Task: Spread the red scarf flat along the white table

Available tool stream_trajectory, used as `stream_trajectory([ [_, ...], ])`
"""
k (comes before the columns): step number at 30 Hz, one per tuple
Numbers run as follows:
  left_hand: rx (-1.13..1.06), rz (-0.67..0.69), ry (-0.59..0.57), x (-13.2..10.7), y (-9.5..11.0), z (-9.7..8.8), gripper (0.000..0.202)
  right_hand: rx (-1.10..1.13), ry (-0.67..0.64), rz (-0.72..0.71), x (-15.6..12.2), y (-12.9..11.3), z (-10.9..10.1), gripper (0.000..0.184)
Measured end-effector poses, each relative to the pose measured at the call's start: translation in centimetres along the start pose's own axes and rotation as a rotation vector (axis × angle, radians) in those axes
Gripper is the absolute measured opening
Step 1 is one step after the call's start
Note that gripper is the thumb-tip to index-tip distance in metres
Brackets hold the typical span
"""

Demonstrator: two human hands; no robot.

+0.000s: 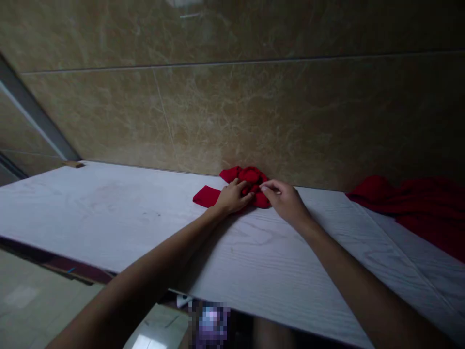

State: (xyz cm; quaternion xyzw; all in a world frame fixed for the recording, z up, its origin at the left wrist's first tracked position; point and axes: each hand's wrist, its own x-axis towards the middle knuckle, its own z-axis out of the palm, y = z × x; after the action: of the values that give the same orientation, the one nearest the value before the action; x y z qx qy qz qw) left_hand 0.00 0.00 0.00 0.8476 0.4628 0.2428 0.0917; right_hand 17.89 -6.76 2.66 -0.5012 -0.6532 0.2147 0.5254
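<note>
A small red cloth lies bunched on the white table against the tiled wall. My left hand rests on the cloth, its fingers curled and pinching the bunched fabric. My right hand touches the cloth's right side, fingers pressed together in a pinch on the fabric. A flat end of the cloth sticks out to the left of my left hand.
A larger pile of red cloth lies on the table at the far right. A beige marble-tiled wall rises just behind. The table's near edge drops to a pale floor.
</note>
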Motion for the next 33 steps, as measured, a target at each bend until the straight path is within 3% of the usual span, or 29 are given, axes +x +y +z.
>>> stream_trajectory([
  [2,-0.1,0.029,-0.001,0.6,-0.2,0.5,0.043,-0.103,0.021,-0.063,1.3,1.8,2.0,0.014],
  [4,-0.266,0.074,-0.017,0.7,-0.7,0.7,0.042,-0.162,0.019,-0.116,1.6,3.2,3.6,0.023],
  [7,-0.449,0.14,-0.01,0.5,-1.2,0.4,0.049,-0.253,0.002,-0.234,0.9,4.4,4.5,0.026],
  [10,-0.308,0.12,0.078,0.3,-0.8,0.0,0.051,-0.362,-0.009,-0.316,-0.1,4.4,3.8,0.018],
  [13,-0.218,0.153,0.166,0.2,-0.1,-0.2,0.05,-0.465,-0.001,-0.292,-0.6,4.1,2.7,0.039],
  [17,-0.447,0.353,0.255,0.0,0.5,-0.7,0.042,-0.494,0.028,-0.235,-0.6,3.6,2.4,0.058],
  [20,-0.59,0.461,0.236,-0.4,0.9,-1.1,0.039,-0.45,0.05,-0.212,-0.7,3.1,2.3,0.053],
  [23,-0.657,0.521,0.154,-1.0,1.5,-1.4,0.055,-0.434,0.093,-0.218,-0.9,2.6,1.5,0.043],
  [29,-0.584,0.354,0.031,-1.9,2.2,-2.1,0.052,-0.396,0.15,-0.19,-0.9,2.1,-0.4,0.025],
  [33,-0.483,0.35,0.145,-1.5,2.0,-2.1,0.038,-0.335,0.086,-0.218,-0.9,2.0,-0.1,0.028],
])
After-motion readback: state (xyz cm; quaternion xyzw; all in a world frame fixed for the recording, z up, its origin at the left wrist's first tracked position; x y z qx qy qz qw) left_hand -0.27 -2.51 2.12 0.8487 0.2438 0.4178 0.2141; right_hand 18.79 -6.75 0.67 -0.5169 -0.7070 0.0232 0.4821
